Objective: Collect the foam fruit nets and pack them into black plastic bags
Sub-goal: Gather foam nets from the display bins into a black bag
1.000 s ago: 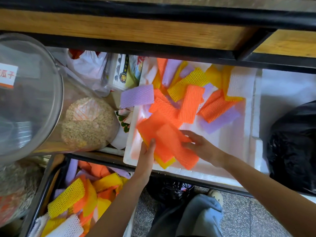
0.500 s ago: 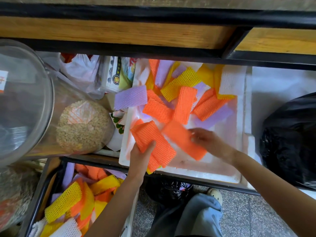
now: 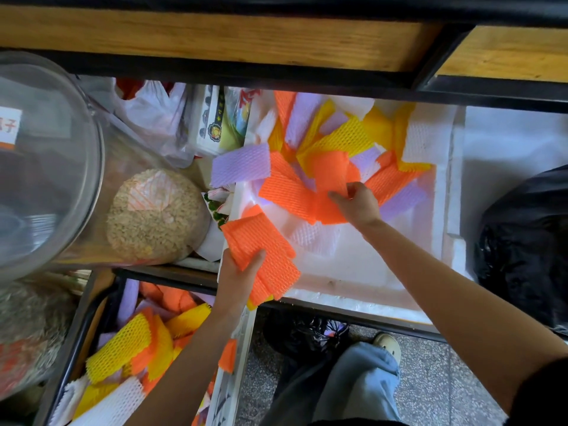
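Head view: the left hand [image 3: 238, 272] grips a stack of orange nets [image 3: 261, 250] at the near-left corner of the foam box [image 3: 442, 210]. The right hand [image 3: 358, 204] pinches another orange net [image 3: 330, 170] inside the box. Collection appears partway: loose nets fill the box and the lower crate [image 3: 129, 342], unbagged. A black bag [image 3: 528, 247] sits to the right. Wooden shelf [image 3: 215, 35] above, speckled floor [image 3: 430, 379] below.

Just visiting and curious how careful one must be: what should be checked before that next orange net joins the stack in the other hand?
1. The left hand grips the orange stack: ok.
2. Stack lies tidy: not ok, its nets fan out.
3. The right hand pinches the next orange net: ok.
4. That net is clear of neighbours: not ok, orange nets overlap beneath it.
5. The black bag beside the white foam box stands open: cannot tell.
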A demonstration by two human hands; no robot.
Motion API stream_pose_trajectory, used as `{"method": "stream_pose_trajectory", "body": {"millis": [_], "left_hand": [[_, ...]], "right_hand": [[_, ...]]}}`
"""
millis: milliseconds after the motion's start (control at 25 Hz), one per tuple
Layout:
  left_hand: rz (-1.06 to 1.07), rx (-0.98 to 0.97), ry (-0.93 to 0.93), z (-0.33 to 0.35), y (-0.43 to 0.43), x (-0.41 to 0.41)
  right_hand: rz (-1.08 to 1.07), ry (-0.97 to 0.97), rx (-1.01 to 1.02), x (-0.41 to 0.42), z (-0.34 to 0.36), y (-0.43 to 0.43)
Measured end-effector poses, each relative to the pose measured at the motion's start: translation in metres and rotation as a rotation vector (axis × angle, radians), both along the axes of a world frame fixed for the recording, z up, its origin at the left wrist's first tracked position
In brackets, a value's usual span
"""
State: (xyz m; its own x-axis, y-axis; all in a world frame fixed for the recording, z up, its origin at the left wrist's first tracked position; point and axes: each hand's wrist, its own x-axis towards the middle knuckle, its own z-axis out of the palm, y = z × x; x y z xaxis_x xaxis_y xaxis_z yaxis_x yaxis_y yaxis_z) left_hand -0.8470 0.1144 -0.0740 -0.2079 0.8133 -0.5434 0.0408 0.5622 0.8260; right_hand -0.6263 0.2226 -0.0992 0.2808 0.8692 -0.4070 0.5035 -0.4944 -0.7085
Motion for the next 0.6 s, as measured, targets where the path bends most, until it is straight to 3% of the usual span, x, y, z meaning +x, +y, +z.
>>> {"method": "stream_pose_trajectory", "body": {"millis": [280, 600], "left_hand": [[-0.038, 0.071, -0.013, 0.026, 0.007, 0.061], [-0.217, 0.421, -0.126, 0.1, -0.015, 0.154]], "right_hand": [[0.363, -0.054, 0.253, 0.006, 0.057, -0.088], [0.362, -0.052, 0.521, 0.072, 0.128, -0.142]]}}
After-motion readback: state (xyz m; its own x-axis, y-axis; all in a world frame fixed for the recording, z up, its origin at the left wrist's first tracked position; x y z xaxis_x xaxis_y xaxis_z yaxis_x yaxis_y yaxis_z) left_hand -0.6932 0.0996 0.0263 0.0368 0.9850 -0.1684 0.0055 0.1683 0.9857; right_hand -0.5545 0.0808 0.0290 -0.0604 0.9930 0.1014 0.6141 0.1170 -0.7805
